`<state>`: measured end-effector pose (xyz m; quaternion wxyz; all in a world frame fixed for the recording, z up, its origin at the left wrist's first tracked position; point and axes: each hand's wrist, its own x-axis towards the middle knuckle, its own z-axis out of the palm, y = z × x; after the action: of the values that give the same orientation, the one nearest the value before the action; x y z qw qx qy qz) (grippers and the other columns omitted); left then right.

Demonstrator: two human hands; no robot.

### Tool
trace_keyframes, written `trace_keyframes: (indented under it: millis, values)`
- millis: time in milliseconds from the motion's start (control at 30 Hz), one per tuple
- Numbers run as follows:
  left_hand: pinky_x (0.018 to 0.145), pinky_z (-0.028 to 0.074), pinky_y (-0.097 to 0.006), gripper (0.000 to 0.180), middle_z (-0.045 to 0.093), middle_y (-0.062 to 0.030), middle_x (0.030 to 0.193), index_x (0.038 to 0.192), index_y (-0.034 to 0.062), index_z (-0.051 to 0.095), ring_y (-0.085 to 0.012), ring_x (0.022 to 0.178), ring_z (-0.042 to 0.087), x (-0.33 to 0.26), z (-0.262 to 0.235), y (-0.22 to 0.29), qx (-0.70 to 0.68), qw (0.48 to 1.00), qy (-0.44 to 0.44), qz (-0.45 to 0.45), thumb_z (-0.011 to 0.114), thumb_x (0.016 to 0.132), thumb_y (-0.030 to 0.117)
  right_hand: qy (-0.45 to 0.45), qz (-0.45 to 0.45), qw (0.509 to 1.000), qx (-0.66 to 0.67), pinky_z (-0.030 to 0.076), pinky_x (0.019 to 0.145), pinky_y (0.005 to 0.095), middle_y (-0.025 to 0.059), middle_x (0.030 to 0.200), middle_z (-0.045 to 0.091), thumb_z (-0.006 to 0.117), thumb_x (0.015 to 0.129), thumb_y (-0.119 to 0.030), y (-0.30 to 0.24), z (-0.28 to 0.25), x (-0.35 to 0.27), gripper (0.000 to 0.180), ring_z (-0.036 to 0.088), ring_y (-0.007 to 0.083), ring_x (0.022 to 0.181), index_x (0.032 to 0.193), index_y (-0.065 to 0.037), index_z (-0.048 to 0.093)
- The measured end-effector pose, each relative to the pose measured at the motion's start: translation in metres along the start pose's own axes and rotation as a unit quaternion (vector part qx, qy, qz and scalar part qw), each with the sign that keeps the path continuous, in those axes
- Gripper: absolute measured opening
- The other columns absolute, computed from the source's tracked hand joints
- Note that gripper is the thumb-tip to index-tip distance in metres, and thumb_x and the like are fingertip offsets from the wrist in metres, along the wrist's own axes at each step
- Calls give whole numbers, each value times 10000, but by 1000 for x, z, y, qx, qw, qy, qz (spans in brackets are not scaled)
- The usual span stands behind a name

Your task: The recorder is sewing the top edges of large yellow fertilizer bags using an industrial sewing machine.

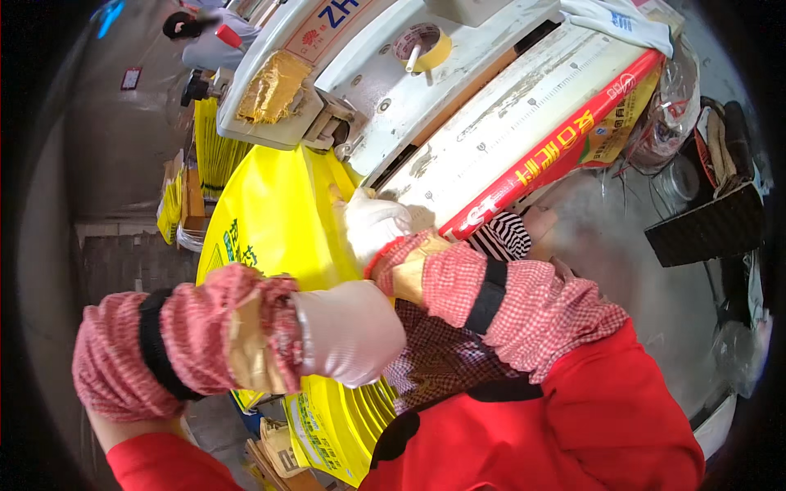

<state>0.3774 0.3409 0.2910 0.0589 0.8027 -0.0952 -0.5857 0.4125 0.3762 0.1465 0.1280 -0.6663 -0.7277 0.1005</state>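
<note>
A large yellow printed bag [282,196] lies flat, its top edge running under the head of a white sewing machine [344,78]. My right hand [378,222], in a white glove, is closed at the bag's right edge, beside the machine bed. My left hand [354,331], also gloved in white, is lower down over the bag, its fingers turned away and hidden. Both forearms wear red checked sleeve covers with black bands. Below my left hand, a stack of yellow bags [348,430] fans out.
A roll of yellow tape [424,49] sits on the machine. Along the worn white table [491,114] runs a red printed strip [557,147]. More yellow bags [214,147] stand at far left, where another person [217,41] is. A dark box [706,225] lies at right.
</note>
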Motion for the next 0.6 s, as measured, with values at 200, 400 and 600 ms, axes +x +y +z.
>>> trace_keyframes:
  millis: [200,400,600]
  values:
    - [794,476,-417,268,658,-100,713,708,90,717,-286,911,602,-74,-49,-5,84,959,-179,-201,665,720,353,314,130,939,-57,397,404,352,64,539,534,486,847,-130,-1,25,0,250,524,218,432,977,30,629]
    - [701,475,-401,291,628,-106,652,684,90,698,-294,760,602,-54,-22,6,108,989,44,-92,670,726,377,-20,-149,965,213,512,719,355,71,878,686,704,696,-180,24,36,24,87,646,216,834,779,-156,719]
    - [655,463,-408,257,585,-109,597,670,84,687,-306,691,597,-64,-48,6,46,977,-64,-200,671,745,329,142,-523,749,382,491,635,446,178,831,644,645,807,-197,19,41,67,198,619,334,735,862,-7,642]
